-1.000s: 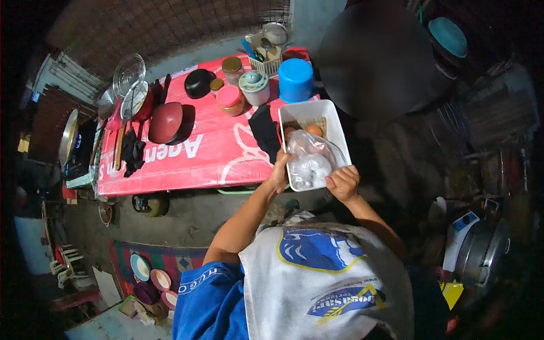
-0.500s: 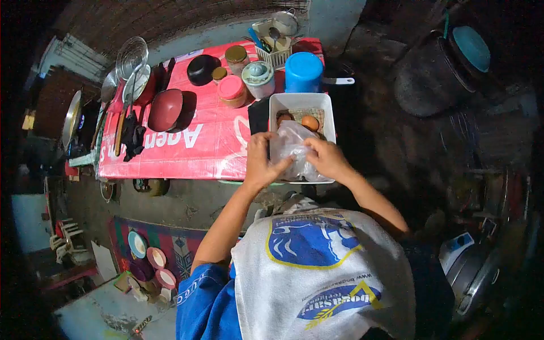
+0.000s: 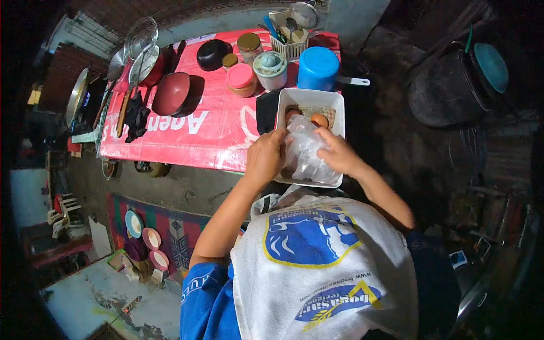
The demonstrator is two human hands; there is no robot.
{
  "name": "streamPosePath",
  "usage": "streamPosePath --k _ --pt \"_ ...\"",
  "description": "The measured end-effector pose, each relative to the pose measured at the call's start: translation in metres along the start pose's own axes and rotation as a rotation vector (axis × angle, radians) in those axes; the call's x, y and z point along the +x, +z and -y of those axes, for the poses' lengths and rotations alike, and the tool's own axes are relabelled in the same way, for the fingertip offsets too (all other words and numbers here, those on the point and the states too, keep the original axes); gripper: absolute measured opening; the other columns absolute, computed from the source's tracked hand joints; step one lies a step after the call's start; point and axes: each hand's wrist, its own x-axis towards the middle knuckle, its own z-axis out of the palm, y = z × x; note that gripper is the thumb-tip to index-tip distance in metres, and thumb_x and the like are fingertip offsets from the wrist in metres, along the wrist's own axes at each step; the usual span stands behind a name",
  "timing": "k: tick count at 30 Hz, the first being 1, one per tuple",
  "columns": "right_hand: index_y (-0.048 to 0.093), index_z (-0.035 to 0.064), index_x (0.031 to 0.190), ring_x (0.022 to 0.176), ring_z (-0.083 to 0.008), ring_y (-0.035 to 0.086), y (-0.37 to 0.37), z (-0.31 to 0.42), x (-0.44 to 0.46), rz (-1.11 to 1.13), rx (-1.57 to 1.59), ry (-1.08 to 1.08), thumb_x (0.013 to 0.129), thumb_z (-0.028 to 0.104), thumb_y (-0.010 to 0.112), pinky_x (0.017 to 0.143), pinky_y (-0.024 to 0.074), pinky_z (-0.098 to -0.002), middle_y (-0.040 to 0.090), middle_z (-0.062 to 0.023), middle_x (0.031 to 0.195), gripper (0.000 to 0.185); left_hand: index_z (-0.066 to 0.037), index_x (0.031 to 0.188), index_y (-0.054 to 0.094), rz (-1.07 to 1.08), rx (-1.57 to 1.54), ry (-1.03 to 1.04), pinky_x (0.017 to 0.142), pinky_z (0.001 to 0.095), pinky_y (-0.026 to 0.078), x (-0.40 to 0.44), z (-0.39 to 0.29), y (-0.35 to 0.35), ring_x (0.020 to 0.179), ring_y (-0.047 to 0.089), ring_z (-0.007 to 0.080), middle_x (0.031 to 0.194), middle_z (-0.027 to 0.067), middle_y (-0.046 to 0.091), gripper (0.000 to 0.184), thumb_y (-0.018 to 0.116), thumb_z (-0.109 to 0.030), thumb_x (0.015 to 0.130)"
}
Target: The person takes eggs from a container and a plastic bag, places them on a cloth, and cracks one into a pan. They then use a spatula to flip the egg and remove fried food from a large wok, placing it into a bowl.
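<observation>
A white rectangular tub stands at the near right corner of the red-covered table. Inside it lie a brown egg, part of another brown one and a clear plastic bag with contents too blurred to name. My left hand is at the bag's left side, fingers closed on its edge. On the other side, my right hand pinches the bag's upper right part. Both hands are over the tub.
On the red table cover stand a blue container, a pink-lidded jar, a white lidded tub, a black bowl, a red bowl and a utensil basket. A large dark pot is at right.
The tub, earlier held up by both hands, now stands on the table corner. Both hands have moved from its sides onto the plastic bag. The view has shifted a little.
</observation>
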Motion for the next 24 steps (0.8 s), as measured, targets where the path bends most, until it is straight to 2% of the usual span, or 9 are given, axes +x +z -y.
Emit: streamPosePath --k 2,3,6,8,11,15,22,23,24 --pt "0.047 0.0061 0.105 0.084 -0.0164 0.053 -0.008 0.001 0.01 0.111 0.591 0.205 0.068 0.009 0.047 0.069 0.0416 -0.0294 0.053 -0.0079 0.094 0.036 -0.004 0.088 0.049 0.028 -0.086 0.027 0.052 0.0401 0.04 0.019 0.003 -0.004 0.059 0.053 0.0341 0.066 0.0183 0.054 0.017 0.052 -0.019 0.08" --pt "0.046 0.0007 0.109 0.084 -0.0116 0.049 -0.017 0.011 0.013 0.085 0.616 0.193 0.067 0.006 0.044 0.071 0.0393 -0.0241 0.051 -0.0047 0.096 0.042 -0.003 0.089 0.049 0.051 -0.166 0.05 0.05 0.039 0.04 0.027 0.005 -0.004 0.056 0.053 0.0341 0.064 0.0193 0.053 0.018 0.05 -0.021 0.083" --pt "0.043 -0.0028 0.115 0.085 -0.0128 0.049 -0.021 0.013 0.018 -0.032 0.826 0.33 0.065 0.005 0.043 0.075 0.038 -0.0225 0.051 -0.0066 0.1 0.051 -0.003 0.09 0.051 0.173 -0.238 0.049 0.055 0.0438 0.041 0.051 0.01 -0.006 0.063 0.054 0.0377 0.065 0.0213 0.055 0.021 0.05 -0.022 0.082" --pt "0.039 -0.0055 0.119 0.086 -0.0131 0.049 -0.029 0.025 0.018 -0.027 0.809 0.363 0.064 0.005 0.043 0.077 0.0372 -0.0224 0.051 -0.007 0.102 0.057 -0.003 0.088 0.052 0.18 -0.301 0.079 0.055 0.0433 0.041 0.061 0.01 -0.012 0.063 0.054 0.0374 0.062 0.0201 0.054 0.022 0.05 -0.024 0.082" --pt "0.041 -0.0042 0.116 0.091 -0.0143 0.05 -0.041 0.039 0.025 0.004 0.807 0.301 0.064 0.005 0.042 0.081 0.0378 -0.024 0.053 -0.0084 0.102 0.053 -0.001 0.088 0.05 0.242 -0.36 0.173 0.049 0.0302 0.036 0.071 0.009 -0.036 0.052 0.042 0.0152 0.058 0.0114 0.047 0.022 0.047 -0.023 0.086" --pt "0.047 -0.0016 0.111 0.083 -0.0108 0.05 -0.064 0.087 0.047 0.106 0.729 0.107 0.064 0.006 0.041 0.075 0.0382 -0.0217 0.054 -0.0051 0.095 0.048 -0.002 0.086 0.05 0.221 -0.632 0.188 0.052 0.0235 0.035 0.076 0.018 -0.073 0.061 0.039 0.0051 0.067 -0.003 0.045 0.021 0.044 -0.022 0.089" --pt "0.05 -0.0018 0.101 0.073 -0.009 0.047 -0.041 0.16 0.116 0.148 0.637 -0.067 0.063 0.008 0.044 0.066 0.0373 -0.0203 0.052 -0.0028 0.084 0.04 -0.003 0.086 0.05 0.004 -0.641 0.113 0.05 0.0186 0.03 0.061 0.046 -0.165 0.059 0.036 0.0032 0.066 -0.0038 0.043 0.022 0.042 -0.023 0.089" --pt "0.051 -0.0014 0.101 0.071 -0.0086 0.046 -0.029 0.157 0.132 0.213 0.613 -0.116 0.063 0.008 0.043 0.064 0.0366 -0.0202 0.051 -0.0019 0.082 0.039 0.0 0.081 0.049 -0.021 -0.646 0.033 0.05 0.0275 0.035 0.057 0.056 -0.17 0.055 0.04 0.0099 0.058 0.006 0.044 0.024 0.045 -0.022 0.087" --pt "0.052 -0.001 0.1 0.069 -0.0082 0.045 -0.017 0.156 0.145 0.278 0.59 -0.164 0.064 0.008 0.043 0.063 0.036 -0.0201 0.051 -0.001 0.079 0.038 0.0 0.081 0.049 -0.027 -0.64 0.029 0.05 0.0275 0.035 0.054 0.071 -0.17 0.055 0.04 0.0099 0.058 0.006 0.044 0.024 0.045 -0.022 0.087"
